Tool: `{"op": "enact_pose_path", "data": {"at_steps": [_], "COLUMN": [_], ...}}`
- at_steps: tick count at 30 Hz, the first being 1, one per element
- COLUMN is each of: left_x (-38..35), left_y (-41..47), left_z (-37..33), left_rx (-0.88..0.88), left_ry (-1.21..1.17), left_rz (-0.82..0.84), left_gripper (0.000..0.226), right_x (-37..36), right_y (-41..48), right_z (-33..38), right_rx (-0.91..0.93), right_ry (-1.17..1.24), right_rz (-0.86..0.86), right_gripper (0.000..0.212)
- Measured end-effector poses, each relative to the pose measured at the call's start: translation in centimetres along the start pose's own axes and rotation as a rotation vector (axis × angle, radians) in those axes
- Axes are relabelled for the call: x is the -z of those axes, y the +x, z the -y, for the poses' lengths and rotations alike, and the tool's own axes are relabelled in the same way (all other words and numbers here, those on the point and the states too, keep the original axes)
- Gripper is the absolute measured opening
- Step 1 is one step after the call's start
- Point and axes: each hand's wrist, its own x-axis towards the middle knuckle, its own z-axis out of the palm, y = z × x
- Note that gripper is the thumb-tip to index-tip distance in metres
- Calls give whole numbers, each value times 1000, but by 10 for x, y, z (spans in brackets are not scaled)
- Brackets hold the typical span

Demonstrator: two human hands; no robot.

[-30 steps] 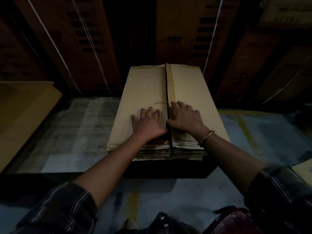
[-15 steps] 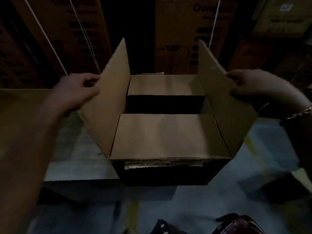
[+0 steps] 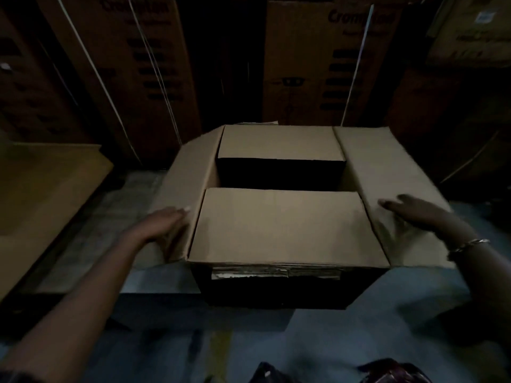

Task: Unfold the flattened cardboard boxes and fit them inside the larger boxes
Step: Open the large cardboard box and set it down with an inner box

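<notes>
Ideally press evenly: left fingers (image 3: 177, 213) straight on left flap (image 3: 190, 172), right fingers (image 3: 390, 203) flat on right flap (image 3: 387, 172); crease both outward, then lift inner flap (image 3: 276, 225) between fingers.

The tall carton (image 3: 318, 64) at the floor's far edge bears a brand name beginning "Crom"; its smaller print is too blurred to read.
</notes>
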Motion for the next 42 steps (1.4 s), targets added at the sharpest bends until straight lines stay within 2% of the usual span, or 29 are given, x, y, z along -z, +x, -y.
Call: {"op": "enact_pose_path", "data": {"at_steps": [2,3,5,7,9,12,15,17,19,21,23,27,30,33,35,36,38,40,42], "left_x": [-29,-40,-59,-78,-78,-69,-63,-63,-64,-65,-72,-86,-77,-46,-20,-6,19,38,49], "left_y": [0,9,37,76,62,37,32,36,40,42,45,47,43,24,2,-11,-48,-86,-118], "left_z": [-5,-2,14,44,37,15,2,-7,-25,-49,-71,-97,-105,-117,-127,-133,-145,-148,-140], "left_rx": [-5,-7,4,-32,-25,-38,-91,-203,-385,-530,-558,-475,-536,-617,-666,-682,-679,-660,-667], "left_ry": [-133,-216,-342,-348,-296,-119,53,239,423,522,585,722,718,548,477,439,338,273,298], "left_rz": [61,68,41,-13,-45,-100,-151,-241,-327,-302,-200,-27,-107,-205,-224,-220,-153,-8,226], "left_gripper": [36,43,80,104,111,103,97,82,75,75,77,80,67,66,58,53,50,61,64], "right_x": [-27,-40,-55,-75,-81,-76,-73,-69,-65,-64,-64,-71,-56,-13,26,45,79,99,104], "right_y": [-12,-17,-11,-15,-12,-13,-7,-3,0,0,-1,6,3,-15,-35,-48,-77,-100,-121], "right_z": [8,15,18,19,12,12,16,28,49,78,102,118,120,135,148,154,157,151,139], "right_rx": [-69,-82,-65,-8,8,37,119,225,338,454,500,463,510,557,556,554,533,458,425], "right_ry": [172,275,412,368,329,278,40,-139,-232,-314,-371,-451,-405,-370,-309,-265,-135,-57,-30], "right_rz": [49,69,41,-37,-56,-51,-148,-226,-261,-253,-160,7,-47,-90,-5,61,229,450,690], "right_gripper": [85,71,54,54,58,60,76,80,74,68,67,67,63,57,58,66,96,107,97]}}
